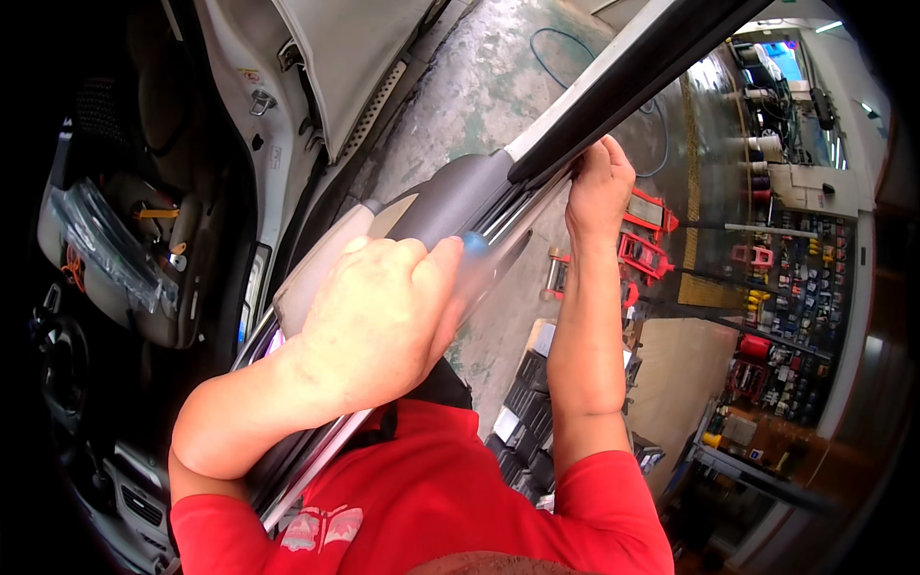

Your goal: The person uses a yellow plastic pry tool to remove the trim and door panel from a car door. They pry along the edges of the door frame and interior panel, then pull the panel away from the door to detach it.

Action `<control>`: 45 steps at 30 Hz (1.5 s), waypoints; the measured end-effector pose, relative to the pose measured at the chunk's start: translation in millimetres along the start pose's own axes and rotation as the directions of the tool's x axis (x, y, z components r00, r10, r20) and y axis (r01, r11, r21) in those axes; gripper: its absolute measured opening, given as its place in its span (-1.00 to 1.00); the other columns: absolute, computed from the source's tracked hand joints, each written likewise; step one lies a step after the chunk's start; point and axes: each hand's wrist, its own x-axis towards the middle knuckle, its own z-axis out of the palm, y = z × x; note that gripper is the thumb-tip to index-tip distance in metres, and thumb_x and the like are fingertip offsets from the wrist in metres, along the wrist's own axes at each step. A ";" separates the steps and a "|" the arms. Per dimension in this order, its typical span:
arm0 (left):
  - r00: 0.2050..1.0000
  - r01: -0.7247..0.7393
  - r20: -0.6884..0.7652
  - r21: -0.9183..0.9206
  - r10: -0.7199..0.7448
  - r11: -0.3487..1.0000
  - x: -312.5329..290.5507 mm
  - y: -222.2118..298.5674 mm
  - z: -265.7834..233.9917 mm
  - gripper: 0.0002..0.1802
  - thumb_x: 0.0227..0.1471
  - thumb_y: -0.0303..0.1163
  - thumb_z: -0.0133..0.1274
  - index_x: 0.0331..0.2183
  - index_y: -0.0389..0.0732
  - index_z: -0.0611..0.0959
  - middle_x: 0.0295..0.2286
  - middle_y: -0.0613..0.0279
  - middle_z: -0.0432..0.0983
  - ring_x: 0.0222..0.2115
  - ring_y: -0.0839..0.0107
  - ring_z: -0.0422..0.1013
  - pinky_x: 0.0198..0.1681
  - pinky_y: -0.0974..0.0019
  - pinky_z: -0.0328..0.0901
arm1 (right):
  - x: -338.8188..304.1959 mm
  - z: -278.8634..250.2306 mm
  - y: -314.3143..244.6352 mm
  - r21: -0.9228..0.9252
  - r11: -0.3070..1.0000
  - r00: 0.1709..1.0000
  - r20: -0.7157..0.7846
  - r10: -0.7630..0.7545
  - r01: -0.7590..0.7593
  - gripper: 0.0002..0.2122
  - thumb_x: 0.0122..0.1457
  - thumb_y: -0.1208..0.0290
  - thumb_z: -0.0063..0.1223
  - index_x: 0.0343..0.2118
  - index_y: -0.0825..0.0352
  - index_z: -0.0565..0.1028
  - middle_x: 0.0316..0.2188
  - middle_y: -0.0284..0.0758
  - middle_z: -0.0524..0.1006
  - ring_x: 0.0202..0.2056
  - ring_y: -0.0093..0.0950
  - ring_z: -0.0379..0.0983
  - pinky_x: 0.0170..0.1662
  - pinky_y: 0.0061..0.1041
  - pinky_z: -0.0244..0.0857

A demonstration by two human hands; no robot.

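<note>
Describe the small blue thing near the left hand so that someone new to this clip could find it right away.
Start at the open car door that runs diagonally across the middle of the view. The left hand presses on its grey inner panel, and the blue tip shows just past the knuckles, by the window edge. It is the only bright blue spot on the door.

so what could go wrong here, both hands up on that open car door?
1. The left hand presses a small blue-tipped tool along the window edge; a slip could scratch the glass or gouge the grey door trim.
2. The right hand has its fingers curled at the black window frame; they could get pinched if the door swings.
3. Red floor jacks sit close by, a likely trip hazard.
</note>
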 end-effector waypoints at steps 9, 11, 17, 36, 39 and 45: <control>0.990 -0.062 -0.115 0.181 0.083 0.982 2.7 7.5 13.1 -0.49 -0.10 -0.42 0.21 -0.08 -0.44 0.55 -0.51 0.14 0.34 -0.48 0.19 0.34 -0.31 0.14 0.21 | -1.4 4.9 2.3 -0.045 0.999 1.000 -0.006 -0.025 0.025 -0.78 0.34 0.44 -0.05 -0.35 0.44 0.58 -0.51 -0.52 0.49 -0.48 -0.74 0.29 -0.40 -0.69 0.14; 0.997 -0.024 -0.067 0.236 0.041 0.971 6.1 14.5 9.4 -0.53 -0.11 -0.45 0.18 -0.10 -0.43 0.55 -0.51 0.13 0.35 -0.48 0.19 0.36 -0.32 0.15 0.23 | -0.6 6.1 3.2 -0.056 0.998 1.000 -0.006 -0.026 0.025 -0.77 0.36 0.39 -0.04 -0.35 0.42 0.58 -0.49 -0.53 0.51 -0.46 -0.75 0.31 -0.38 -0.70 0.15; 0.964 0.163 0.177 0.193 -0.198 0.968 24.0 19.2 -15.8 -0.74 0.01 -0.52 0.08 -0.23 -0.39 0.43 -0.39 -0.13 0.42 -0.39 -0.07 0.43 -0.29 -0.03 0.34 | 5.1 1.9 5.7 -0.110 0.992 0.998 0.014 -0.056 0.058 -0.79 0.28 0.39 0.05 -0.43 0.43 0.55 -0.65 -0.44 0.43 -0.52 -0.66 0.30 -0.42 -0.53 0.23; 0.974 0.146 0.138 0.210 -0.177 0.967 15.8 30.1 -5.2 -0.71 -0.03 -0.54 0.07 -0.20 -0.40 0.49 -0.44 0.05 0.38 -0.51 0.19 0.50 -0.49 0.19 0.45 | -0.1 -1.8 4.6 0.110 0.993 0.996 0.084 0.036 -0.045 -0.80 0.35 0.39 0.01 -0.36 0.40 0.54 -0.51 -0.56 0.46 -0.42 -0.75 0.29 -0.35 -0.68 0.19; 0.962 0.162 0.190 0.189 -0.198 0.969 11.5 28.8 -19.1 -0.65 -0.02 -0.54 0.07 -0.14 -0.45 0.49 -0.42 0.02 0.38 -0.50 0.16 0.51 -0.47 0.16 0.45 | -2.7 -2.5 0.2 0.168 0.983 0.993 0.097 0.060 -0.076 -0.81 0.36 0.39 0.00 -0.32 0.39 0.55 -0.50 -0.56 0.48 -0.44 -0.77 0.31 -0.40 -0.72 0.17; 0.949 0.161 0.249 0.134 -0.191 0.978 9.5 23.4 -36.7 -0.55 -0.02 -0.52 0.07 -0.05 -0.50 0.48 -0.40 -0.01 0.39 -0.50 0.12 0.51 -0.46 0.13 0.46 | -0.2 -1.1 -2.6 0.146 0.986 0.992 0.111 0.066 -0.082 -0.79 0.38 0.40 -0.05 -0.34 0.39 0.55 -0.51 -0.54 0.48 -0.49 -0.76 0.30 -0.45 -0.70 0.15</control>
